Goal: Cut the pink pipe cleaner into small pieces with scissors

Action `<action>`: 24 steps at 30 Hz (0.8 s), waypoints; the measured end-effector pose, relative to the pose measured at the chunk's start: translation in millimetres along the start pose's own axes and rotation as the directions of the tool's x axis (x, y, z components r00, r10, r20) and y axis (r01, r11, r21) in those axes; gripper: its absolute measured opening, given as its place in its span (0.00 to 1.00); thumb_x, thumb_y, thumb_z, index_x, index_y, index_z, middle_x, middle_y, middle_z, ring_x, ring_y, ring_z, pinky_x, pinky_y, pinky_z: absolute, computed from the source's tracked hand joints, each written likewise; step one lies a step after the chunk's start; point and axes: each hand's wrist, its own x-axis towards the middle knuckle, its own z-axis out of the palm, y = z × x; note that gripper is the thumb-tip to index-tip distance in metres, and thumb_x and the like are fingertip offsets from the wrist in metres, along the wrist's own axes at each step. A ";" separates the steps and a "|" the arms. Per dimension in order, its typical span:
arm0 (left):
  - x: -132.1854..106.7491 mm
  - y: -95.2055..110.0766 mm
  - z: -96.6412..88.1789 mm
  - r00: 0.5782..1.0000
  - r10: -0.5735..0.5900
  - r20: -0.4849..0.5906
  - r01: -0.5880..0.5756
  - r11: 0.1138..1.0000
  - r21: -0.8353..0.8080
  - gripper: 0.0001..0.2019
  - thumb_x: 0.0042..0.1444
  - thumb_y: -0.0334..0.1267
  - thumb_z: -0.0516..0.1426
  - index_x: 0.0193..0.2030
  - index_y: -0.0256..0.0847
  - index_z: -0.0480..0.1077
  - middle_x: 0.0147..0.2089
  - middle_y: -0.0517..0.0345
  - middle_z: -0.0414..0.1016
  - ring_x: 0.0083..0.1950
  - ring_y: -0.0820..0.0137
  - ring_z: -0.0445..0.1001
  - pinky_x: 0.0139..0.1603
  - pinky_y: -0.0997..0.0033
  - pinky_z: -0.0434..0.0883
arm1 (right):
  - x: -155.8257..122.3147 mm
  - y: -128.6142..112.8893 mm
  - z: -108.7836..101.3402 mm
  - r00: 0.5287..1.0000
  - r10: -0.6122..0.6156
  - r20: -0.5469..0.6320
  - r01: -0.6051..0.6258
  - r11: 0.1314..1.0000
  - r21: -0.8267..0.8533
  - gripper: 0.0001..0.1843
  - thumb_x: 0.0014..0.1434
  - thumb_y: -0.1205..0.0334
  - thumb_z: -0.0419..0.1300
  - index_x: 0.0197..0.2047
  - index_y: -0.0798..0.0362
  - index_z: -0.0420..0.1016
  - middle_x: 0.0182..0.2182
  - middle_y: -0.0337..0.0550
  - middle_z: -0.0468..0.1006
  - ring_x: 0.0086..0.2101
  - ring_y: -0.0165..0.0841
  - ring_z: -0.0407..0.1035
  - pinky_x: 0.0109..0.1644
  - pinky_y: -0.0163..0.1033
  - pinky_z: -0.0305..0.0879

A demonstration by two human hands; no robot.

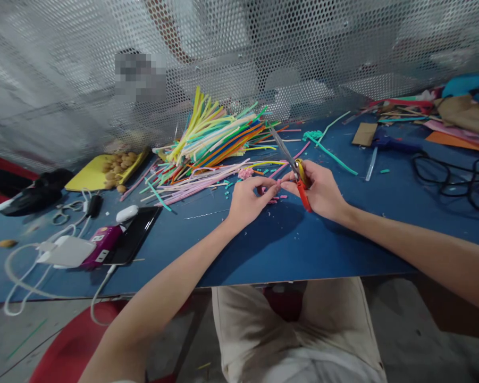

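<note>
My right hand is closed round the red and yellow handles of a pair of scissors, whose blades point up and away over the blue table. My left hand pinches a short pink strip with fingertips right beside the right hand. Small pink and teal cut bits lie on the table under both hands. A big heap of coloured strips lies just beyond the hands.
At left lie a black phone, a white charger with cable, a purple device, small scissors and a yellow board with nuts. A glue gun, black cables and paper scraps sit right. Perforated metal screen behind.
</note>
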 end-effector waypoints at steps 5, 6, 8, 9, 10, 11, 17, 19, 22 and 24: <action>-2.7 5.7 -3.0 0.995 0.094 -0.019 -0.092 0.991 0.102 0.14 0.63 0.49 0.60 0.35 0.42 0.80 0.36 0.57 0.83 0.34 0.70 0.75 0.40 0.70 0.69 | -1.1 -2.7 -1.6 0.999 0.042 0.016 -0.042 0.999 0.008 0.19 0.53 0.46 0.69 0.34 0.49 0.68 0.34 0.40 0.77 0.31 0.31 0.68 0.35 0.40 0.67; -3.5 7.1 -3.6 0.993 0.113 -0.018 -0.109 0.985 0.137 0.13 0.63 0.48 0.60 0.35 0.42 0.81 0.36 0.58 0.83 0.35 0.70 0.75 0.40 0.70 0.69 | -1.2 -3.2 -2.2 0.999 0.044 0.027 -0.044 0.999 0.006 0.19 0.53 0.46 0.69 0.34 0.49 0.68 0.34 0.40 0.78 0.30 0.31 0.68 0.35 0.40 0.67; -4.5 10.7 -4.9 0.991 0.132 -0.004 -0.128 0.967 0.221 0.11 0.62 0.46 0.60 0.36 0.44 0.81 0.37 0.59 0.83 0.34 0.70 0.74 0.39 0.69 0.67 | -1.6 -3.8 -3.2 0.998 0.038 0.042 -0.038 0.999 0.002 0.19 0.53 0.47 0.69 0.33 0.50 0.67 0.33 0.40 0.77 0.30 0.31 0.67 0.35 0.40 0.67; -4.3 12.8 -5.8 0.991 0.130 0.013 -0.129 0.956 0.263 0.10 0.62 0.46 0.60 0.36 0.45 0.82 0.36 0.60 0.83 0.34 0.70 0.74 0.38 0.69 0.66 | -1.9 -3.9 -3.6 0.999 0.031 0.044 -0.031 1.000 -0.002 0.19 0.53 0.47 0.69 0.33 0.50 0.66 0.32 0.40 0.77 0.30 0.31 0.67 0.35 0.40 0.66; -3.1 15.1 -6.8 0.992 0.120 0.036 -0.125 0.946 0.299 0.10 0.62 0.45 0.61 0.37 0.47 0.82 0.36 0.60 0.83 0.34 0.69 0.74 0.37 0.69 0.65 | -2.2 -3.9 -3.7 0.999 0.027 0.041 -0.027 1.000 -0.011 0.19 0.53 0.48 0.69 0.32 0.50 0.66 0.32 0.39 0.76 0.30 0.30 0.66 0.35 0.40 0.66; -0.8 17.2 -8.2 0.993 0.104 0.064 -0.119 0.937 0.329 0.09 0.61 0.46 0.61 0.37 0.48 0.82 0.35 0.61 0.82 0.34 0.69 0.74 0.36 0.69 0.64 | -2.4 -3.7 -3.6 0.999 0.026 0.032 -0.026 0.999 -0.022 0.19 0.53 0.48 0.68 0.32 0.50 0.65 0.31 0.39 0.76 0.30 0.30 0.66 0.35 0.40 0.65; 41.4 12.5 -24.0 0.990 0.095 0.108 -0.140 0.810 0.569 0.24 0.52 0.64 0.63 0.34 0.43 0.82 0.35 0.48 0.80 0.41 0.58 0.75 0.41 0.63 0.66 | 0.5 1.1 -3.9 0.996 0.004 -0.091 -0.004 1.000 0.003 0.16 0.53 0.53 0.68 0.34 0.49 0.64 0.32 0.37 0.74 0.28 0.28 0.63 0.33 0.38 0.62; 59.9 4.4 -28.0 0.996 0.034 0.081 -0.077 0.790 0.608 0.29 0.50 0.69 0.61 0.35 0.42 0.82 0.37 0.47 0.80 0.41 0.57 0.75 0.42 0.62 0.66 | 2.9 3.7 -5.9 0.989 -0.016 -0.146 0.024 0.998 0.054 0.16 0.53 0.55 0.68 0.34 0.49 0.63 0.34 0.38 0.74 0.29 0.29 0.64 0.35 0.39 0.64; 79.9 -4.8 -25.0 0.989 -0.039 0.145 -0.057 0.795 0.604 0.25 0.52 0.65 0.61 0.37 0.43 0.81 0.39 0.49 0.81 0.41 0.58 0.76 0.42 0.62 0.67 | 5.7 8.0 -9.6 0.981 -0.001 -0.192 0.022 0.994 0.107 0.15 0.54 0.56 0.67 0.34 0.48 0.62 0.34 0.39 0.75 0.31 0.31 0.67 0.38 0.41 0.66; 87.2 -6.4 -16.2 0.983 -0.063 0.171 -0.057 0.787 0.614 0.20 0.55 0.60 0.62 0.37 0.43 0.81 0.38 0.49 0.81 0.42 0.58 0.77 0.44 0.61 0.68 | 7.0 10.7 -11.2 0.981 0.013 -0.196 0.012 0.992 0.125 0.15 0.54 0.56 0.66 0.34 0.48 0.63 0.34 0.38 0.75 0.32 0.32 0.69 0.39 0.42 0.66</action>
